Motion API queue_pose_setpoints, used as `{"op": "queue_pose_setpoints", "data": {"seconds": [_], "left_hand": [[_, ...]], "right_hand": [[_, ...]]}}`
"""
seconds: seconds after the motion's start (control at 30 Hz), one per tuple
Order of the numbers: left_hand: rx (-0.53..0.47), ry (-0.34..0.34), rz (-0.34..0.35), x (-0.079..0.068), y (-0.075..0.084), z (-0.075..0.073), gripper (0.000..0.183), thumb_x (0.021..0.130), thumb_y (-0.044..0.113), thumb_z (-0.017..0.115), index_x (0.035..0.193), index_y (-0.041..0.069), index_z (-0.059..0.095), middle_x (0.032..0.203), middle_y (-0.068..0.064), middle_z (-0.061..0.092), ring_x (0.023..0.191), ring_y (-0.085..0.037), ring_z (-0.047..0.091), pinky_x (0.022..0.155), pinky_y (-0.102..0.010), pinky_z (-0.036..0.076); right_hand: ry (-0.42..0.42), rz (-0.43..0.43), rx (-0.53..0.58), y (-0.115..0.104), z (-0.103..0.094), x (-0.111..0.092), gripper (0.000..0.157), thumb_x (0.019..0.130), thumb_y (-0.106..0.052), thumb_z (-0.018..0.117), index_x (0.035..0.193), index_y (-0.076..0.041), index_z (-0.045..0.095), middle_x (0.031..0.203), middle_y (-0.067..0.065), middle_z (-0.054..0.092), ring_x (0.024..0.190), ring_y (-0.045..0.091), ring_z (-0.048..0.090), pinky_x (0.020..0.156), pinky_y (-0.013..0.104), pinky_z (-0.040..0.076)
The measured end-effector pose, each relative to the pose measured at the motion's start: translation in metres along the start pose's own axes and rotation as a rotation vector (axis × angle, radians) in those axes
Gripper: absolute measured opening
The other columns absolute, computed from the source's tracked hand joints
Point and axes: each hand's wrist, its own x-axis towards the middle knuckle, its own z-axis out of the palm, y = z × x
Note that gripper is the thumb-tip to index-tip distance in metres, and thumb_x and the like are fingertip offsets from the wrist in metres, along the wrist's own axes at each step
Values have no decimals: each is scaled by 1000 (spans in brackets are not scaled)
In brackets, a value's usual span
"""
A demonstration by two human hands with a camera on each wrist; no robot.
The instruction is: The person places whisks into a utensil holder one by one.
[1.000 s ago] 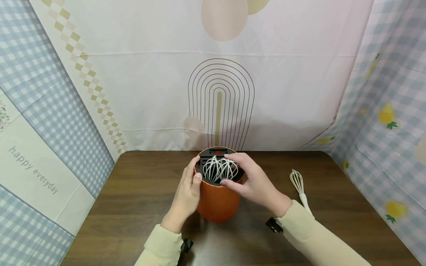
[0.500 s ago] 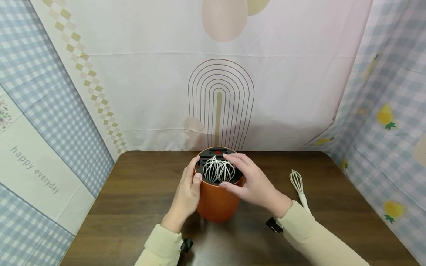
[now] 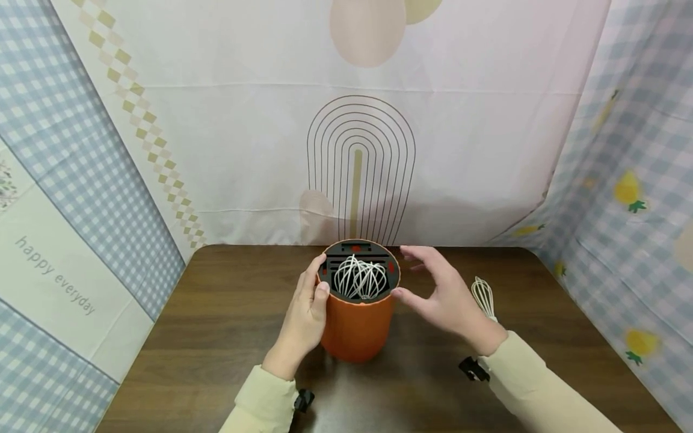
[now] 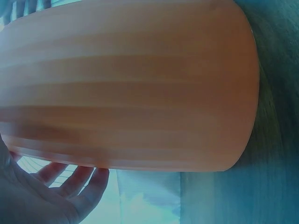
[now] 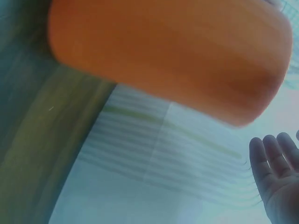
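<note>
An orange ribbed utensil holder (image 3: 357,331) with a black slotted top stands upright on the table. White whisk heads (image 3: 358,279), apparently two, overlapping, stick up from its top; their handles are hidden inside. My left hand (image 3: 304,313) holds the holder's left side near the rim, thumb in front and fingers round the back. In the left wrist view its fingers (image 4: 88,184) lie along the holder's wall. To the right of the holder is my right hand (image 3: 446,294), fingers spread and holding nothing, the thumb tip close to the rim.
Another white whisk (image 3: 483,296) lies on the right of the brown wooden table (image 3: 227,337), partly covered by my right hand and forearm. A patterned white cloth (image 3: 243,150) hangs behind the table, with checked cloths at both sides.
My right hand has let go of the whisk heads and moved right, off the holder's top. The whisk heads stay standing in it. My left hand has kept its place.
</note>
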Motion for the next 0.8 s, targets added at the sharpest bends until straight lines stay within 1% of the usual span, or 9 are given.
{"op": "queue_pose_setpoints", "data": {"seconds": [0.07,0.1,0.2,0.33,0.47,0.6,0.8], "left_hand": [[-1,-3,-3,0,0,-1,51,104,47,33,152,32,27,122,-4,46,101,-21,49,88,-49,41],[-1,-5,-6,0,0,-1,51,104,47,33,152,32,27,122,-4,46,101,-21,49,88,-49,41],[0,-9,-12,0,0,-1,51,104,46,33,152,32,27,123,-4,45,100,-21,49,87,-49,41],[-5,-17,-15,0,0,0,51,104,45,33,153,32,27,124,-4,44,99,-21,50,86,-48,41],[-6,-21,-15,0,0,0,51,104,45,33,153,32,26,125,-4,44,98,-21,50,86,-48,41],[-6,-20,-17,0,0,0,52,104,48,32,153,31,26,129,-4,43,100,-21,50,88,-49,41],[-8,-26,-23,0,-1,0,53,103,50,31,153,32,25,131,-4,42,101,-21,50,89,-50,41]], "right_hand": [[-1,54,-25,8,-6,-7,72,76,-21,84,139,-21,49,129,-5,53,112,18,55,91,34,47],[1,77,-32,12,-9,-11,71,76,-21,84,139,-21,49,130,-5,52,112,19,55,90,34,47],[3,164,-94,25,-17,-27,70,78,-26,83,139,-23,49,128,-5,53,109,16,56,89,31,47],[-9,285,-174,44,-28,-53,70,79,-33,81,140,-25,47,126,-6,53,107,13,56,87,32,46],[-24,382,-217,65,-37,-81,70,82,-37,77,143,-24,45,127,-3,52,109,16,52,86,36,45],[-41,469,-251,84,-46,-105,71,84,-41,74,145,-20,42,130,2,51,109,21,54,84,39,46],[-66,601,-223,103,-57,-129,78,85,-47,70,146,-9,39,130,14,50,108,34,56,84,51,46]]}}
